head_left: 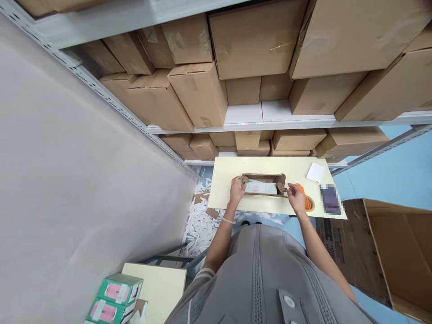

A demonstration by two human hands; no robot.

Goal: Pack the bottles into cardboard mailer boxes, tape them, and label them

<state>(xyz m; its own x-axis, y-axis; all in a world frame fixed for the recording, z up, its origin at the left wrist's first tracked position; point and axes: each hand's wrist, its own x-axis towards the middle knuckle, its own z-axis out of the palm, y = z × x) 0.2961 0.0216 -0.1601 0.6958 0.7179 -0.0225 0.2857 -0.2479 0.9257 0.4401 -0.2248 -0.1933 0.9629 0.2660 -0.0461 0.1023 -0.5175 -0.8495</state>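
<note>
A small open cardboard box [263, 176] stands on the pale yellow table in front of me. Inside it lies a white, pale-green-tinted carton [261, 187]. My left hand [237, 189] grips the box's left end flap between thumb and fingers. At the opposite end, my right hand [296, 197] pinches the right end flap [281, 187]. Just beyond my right hand are a tape dispenser [308, 198] with an orange body and its tape roll. The bottom of the box is mostly hidden by the carton.
On the table [229, 166], a white pad [316, 172] and a blurred dark object [331, 199] lie to the right. A large open carton [398, 252] stands on the floor at right. Shelves of cardboard boxes [199, 94] rise ahead. White paper shreds [202, 225] cover floor at left. Green boxes [116, 292] sit lower left.
</note>
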